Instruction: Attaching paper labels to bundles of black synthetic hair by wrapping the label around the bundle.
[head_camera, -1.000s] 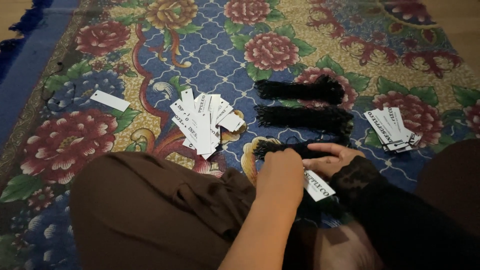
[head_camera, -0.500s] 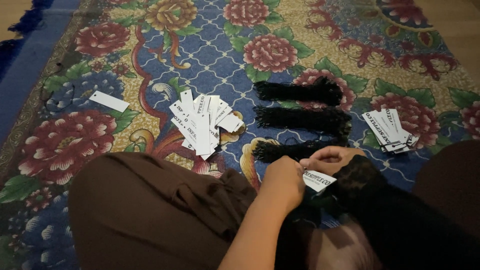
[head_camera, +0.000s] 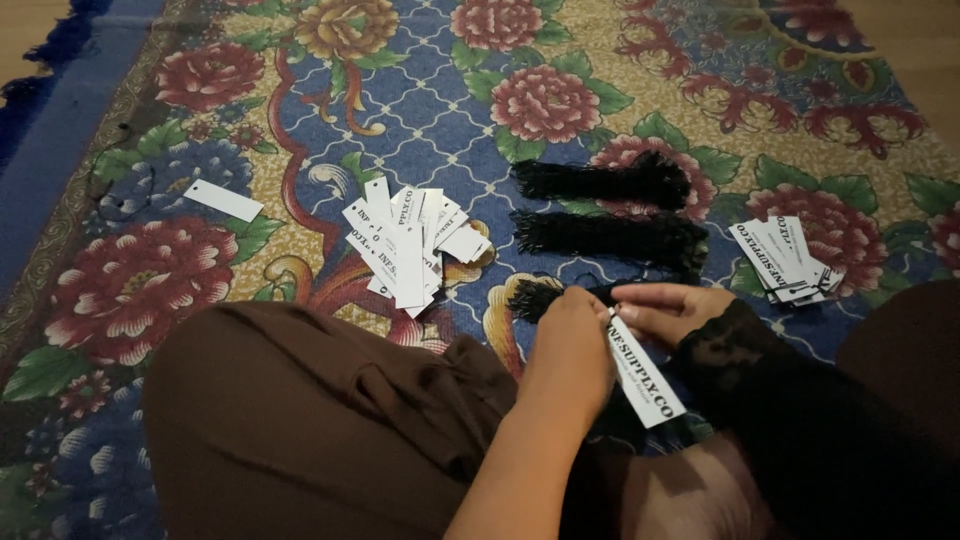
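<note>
White tag (head_camera: 645, 378), floral blue carpet (head_camera: 300, 120)

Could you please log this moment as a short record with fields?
setting: floral rug, person seated on it
left hand: on the top end of a white tag
right hand: fingertips meet the left hand at the tag's top
black cord bundles: three, on the rug beyond the hands
loose tag pile: left of the bundles
stacked tags: right of the bundles
single tag: far left, alone
</note>
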